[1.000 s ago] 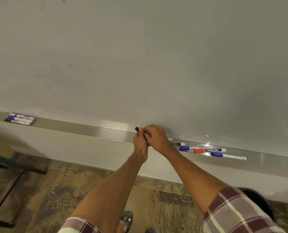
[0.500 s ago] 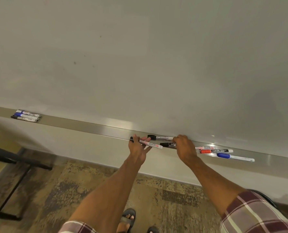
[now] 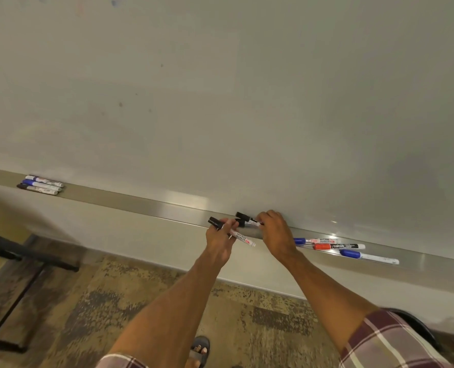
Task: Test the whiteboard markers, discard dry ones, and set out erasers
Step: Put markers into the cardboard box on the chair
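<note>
My left hand (image 3: 219,239) grips a black-capped white marker (image 3: 240,237) just in front of the metal tray (image 3: 146,205) under the whiteboard (image 3: 247,102). My right hand (image 3: 275,232) pinches two black-capped markers (image 3: 244,218) over the tray, close to my left hand. To the right on the tray lie a blue-capped marker (image 3: 313,240), a red-capped marker (image 3: 338,246) and another blue-capped marker (image 3: 367,256). A group of three markers (image 3: 41,185) lies at the tray's far left. No eraser is in view.
A dark bench frame (image 3: 13,256) stands at the left above the patterned carpet (image 3: 141,301). A dark rounded chair edge (image 3: 417,325) shows at the lower right. My sandalled foot (image 3: 200,350) is at the bottom.
My hands, joined on one marker a second ago, parted. The left now holds that marker; the right reached to the tray and has picked up two black-capped markers.
</note>
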Demonstrator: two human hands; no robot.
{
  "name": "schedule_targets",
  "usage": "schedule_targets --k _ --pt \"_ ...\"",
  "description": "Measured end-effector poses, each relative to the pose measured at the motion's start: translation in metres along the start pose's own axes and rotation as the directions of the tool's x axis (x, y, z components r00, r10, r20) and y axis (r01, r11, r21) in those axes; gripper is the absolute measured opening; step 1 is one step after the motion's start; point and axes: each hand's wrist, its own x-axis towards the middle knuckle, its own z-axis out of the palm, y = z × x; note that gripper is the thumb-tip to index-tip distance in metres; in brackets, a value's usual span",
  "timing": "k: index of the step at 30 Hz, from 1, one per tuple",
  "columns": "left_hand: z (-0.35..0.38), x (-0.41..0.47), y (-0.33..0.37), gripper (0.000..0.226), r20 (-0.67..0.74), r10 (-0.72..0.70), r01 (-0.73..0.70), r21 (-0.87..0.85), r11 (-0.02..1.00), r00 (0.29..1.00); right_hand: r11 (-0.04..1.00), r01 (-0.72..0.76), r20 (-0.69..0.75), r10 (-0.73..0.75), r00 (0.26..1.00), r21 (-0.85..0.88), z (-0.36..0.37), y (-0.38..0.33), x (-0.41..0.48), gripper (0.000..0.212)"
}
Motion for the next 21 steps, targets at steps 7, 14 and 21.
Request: schedule_targets --k 7,14,21 --pt "0.006 -0.004 -0.004 0.015 0.118 0.028 -0.033 0.038 0.999 0.993 0.968 0.145 0.078 -0.164 0.983 0.207 0.002 -0.027 0.002 0.024" --pt "-0.001 -0.006 0.006 0.013 0.037 0.017 -0.017 -0.001 1.000 0.999 0.992 0.109 0.050 -0.112 0.992 0.068 0.003 -0.011 0.002 0.029" --pt "-0.012 0.002 0.011 0.010 -0.030 -0.023 0.022 -0.043 0.999 0.999 0.979 0.004 0.128 0.022 0.992 -0.202 0.008 0.000 -0.002 0.023"
